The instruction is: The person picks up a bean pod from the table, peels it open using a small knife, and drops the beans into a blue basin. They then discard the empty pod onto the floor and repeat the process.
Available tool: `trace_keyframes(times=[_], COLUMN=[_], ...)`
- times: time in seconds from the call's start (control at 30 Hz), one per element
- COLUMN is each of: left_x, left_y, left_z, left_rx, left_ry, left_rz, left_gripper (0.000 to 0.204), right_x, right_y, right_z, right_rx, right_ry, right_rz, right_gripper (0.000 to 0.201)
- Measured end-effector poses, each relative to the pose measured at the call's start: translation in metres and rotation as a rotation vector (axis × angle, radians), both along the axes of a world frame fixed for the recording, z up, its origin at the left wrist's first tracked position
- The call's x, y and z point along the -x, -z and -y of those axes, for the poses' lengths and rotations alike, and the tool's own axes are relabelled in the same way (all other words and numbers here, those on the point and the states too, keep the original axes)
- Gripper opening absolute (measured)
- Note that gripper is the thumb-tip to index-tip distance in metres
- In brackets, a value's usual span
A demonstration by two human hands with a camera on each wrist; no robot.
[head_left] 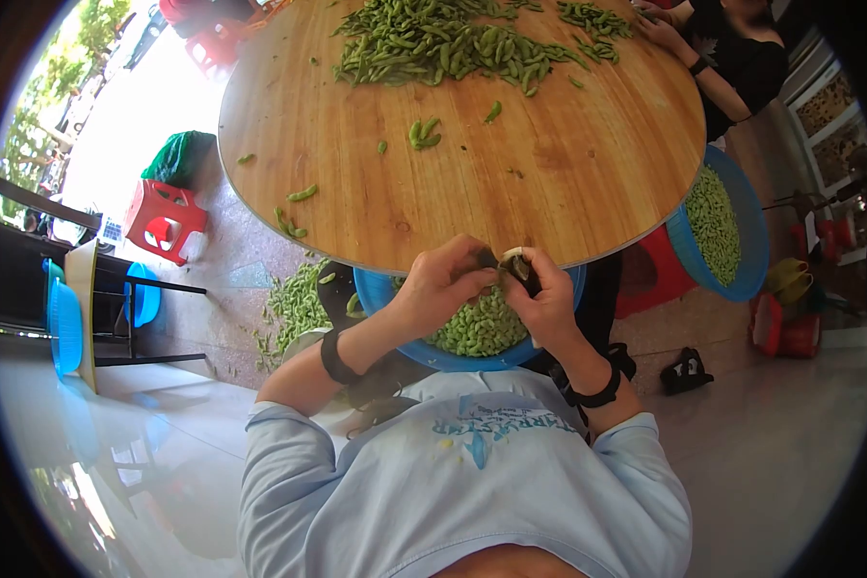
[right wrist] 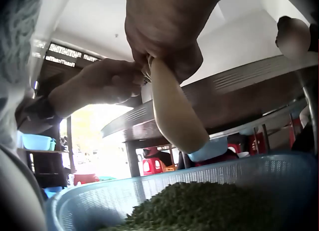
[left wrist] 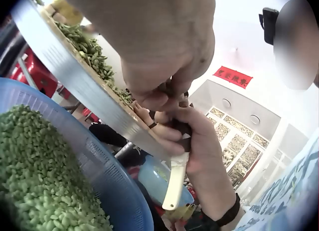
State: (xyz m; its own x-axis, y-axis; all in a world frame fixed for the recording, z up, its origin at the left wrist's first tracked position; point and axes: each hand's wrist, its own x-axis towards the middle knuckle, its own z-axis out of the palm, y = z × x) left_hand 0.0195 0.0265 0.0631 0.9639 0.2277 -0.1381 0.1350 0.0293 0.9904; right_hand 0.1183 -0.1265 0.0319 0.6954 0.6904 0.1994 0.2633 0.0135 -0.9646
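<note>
Above the basket and close to the table edge, my left hand (head_left: 441, 281) and right hand (head_left: 545, 301) meet. My right hand grips a tool with a cream handle (left wrist: 176, 183); the handle hangs down below the fist in both wrist views, and its working end is mostly hidden by fingers. With curled fingertips my left hand pinches a small dark piece (head_left: 488, 258) against the right fingers; I cannot tell what it is. Under both hands sits a blue mesh basket (head_left: 453, 362), heaped with shelled green beans (head_left: 472, 329).
A round wooden table (head_left: 433, 197) carries a pile of green pods (head_left: 433, 48) and a few loose ones. At the right, another blue basket (head_left: 753, 246) of beans stands near a person (head_left: 732, 58). More pods (head_left: 294, 306) lie on the floor, near a red stool (head_left: 167, 217).
</note>
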Motion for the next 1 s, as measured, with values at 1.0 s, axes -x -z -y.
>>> trace_keyframes(times=[1.0], left_x=[0.035], left_y=[-0.063], left_z=[-0.088], left_rx=[-1.299], left_ry=[0.147], left_rz=[-0.164], left_gripper=[0.011], right_x=[0.007], right_y=[-0.006], right_z=[0.015], right_rx=[0.066], right_ry=[-0.327], right_rz=[0.373], right_gripper=[0.021])
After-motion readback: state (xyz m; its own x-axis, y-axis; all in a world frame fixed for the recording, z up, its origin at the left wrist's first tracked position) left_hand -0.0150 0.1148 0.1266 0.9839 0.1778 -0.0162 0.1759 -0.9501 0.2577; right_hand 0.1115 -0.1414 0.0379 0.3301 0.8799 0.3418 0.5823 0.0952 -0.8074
